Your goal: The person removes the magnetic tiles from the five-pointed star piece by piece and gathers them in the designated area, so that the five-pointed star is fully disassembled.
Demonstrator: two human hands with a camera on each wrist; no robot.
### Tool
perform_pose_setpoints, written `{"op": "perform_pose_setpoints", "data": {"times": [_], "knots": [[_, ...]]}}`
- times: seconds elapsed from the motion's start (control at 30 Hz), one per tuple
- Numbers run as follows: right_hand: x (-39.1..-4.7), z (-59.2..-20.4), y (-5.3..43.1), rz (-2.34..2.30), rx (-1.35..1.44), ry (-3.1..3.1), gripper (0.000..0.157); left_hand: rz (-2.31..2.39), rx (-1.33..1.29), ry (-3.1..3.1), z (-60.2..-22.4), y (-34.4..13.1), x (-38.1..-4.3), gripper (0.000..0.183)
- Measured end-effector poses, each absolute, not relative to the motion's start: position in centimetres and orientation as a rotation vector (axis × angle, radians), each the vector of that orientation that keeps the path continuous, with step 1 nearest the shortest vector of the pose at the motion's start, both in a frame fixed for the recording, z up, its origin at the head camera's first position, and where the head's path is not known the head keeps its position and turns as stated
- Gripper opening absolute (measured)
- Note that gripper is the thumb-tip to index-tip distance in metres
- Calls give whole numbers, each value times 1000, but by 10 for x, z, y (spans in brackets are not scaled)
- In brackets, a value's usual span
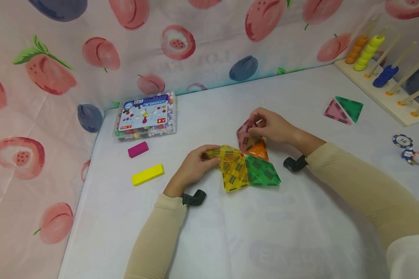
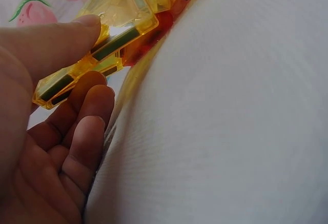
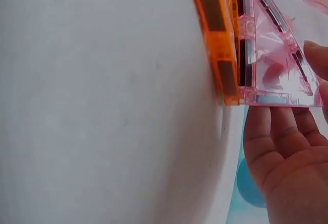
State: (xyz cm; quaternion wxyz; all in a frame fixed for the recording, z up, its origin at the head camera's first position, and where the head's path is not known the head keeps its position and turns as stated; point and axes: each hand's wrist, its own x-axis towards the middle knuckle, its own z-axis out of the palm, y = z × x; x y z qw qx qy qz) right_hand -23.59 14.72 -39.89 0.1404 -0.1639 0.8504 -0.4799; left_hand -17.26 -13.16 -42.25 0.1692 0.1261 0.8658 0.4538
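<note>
Translucent magnetic tiles lie joined in the middle of the table: yellow tiles [image 1: 234, 174], a green tile [image 1: 263, 171], an orange tile [image 1: 259, 150] and a pink tile [image 1: 244, 138]. My left hand [image 1: 195, 164] pinches the left corner of the yellow tiles; in the left wrist view, the thumb [image 2: 66, 42] lies on top with fingers below. My right hand [image 1: 274, 126] holds the pink tile by its far edge. In the right wrist view the pink tile [image 3: 277, 65] is tilted up beside the orange tile [image 3: 218, 44], fingers beneath it.
A pink and a green triangle tile [image 1: 350, 108] lie at the right. Behind them stands a wooden peg board [image 1: 373, 87] with beads. A poker chip [image 1: 402, 141] and a small figure [image 1: 418, 157] sit nearby. Left are a clear bead box [image 1: 144, 116], a magenta block [image 1: 138, 149] and a yellow block [image 1: 148, 174].
</note>
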Motion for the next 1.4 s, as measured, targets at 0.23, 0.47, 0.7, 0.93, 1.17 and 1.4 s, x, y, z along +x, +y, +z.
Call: {"op": "perform_pose_setpoints", "data": {"times": [0.23, 0.47, 0.7, 0.93, 1.17, 1.4], "knots": [[-238, -402, 145, -1286, -470, 2537, 33, 1299, 366, 2456, -422, -132, -173, 38], [-238, -400, 146, -1239, -457, 2520, 33, 1294, 368, 2461, -422, -132, -173, 37], [-236, -401, 152, -1087, -471, 2518, 47, 1277, 361, 2475, -423, -132, -173, 37], [-229, -402, 159, -900, -585, 2460, 64, 1282, 363, 2472, -424, -133, -174, 37], [-227, -400, 159, -850, -597, 2482, 65, 1278, 357, 2476, -422, -133, -173, 38], [-228, -398, 163, -801, -592, 2478, 62, 1267, 355, 2475, -422, -131, -172, 38]]}}
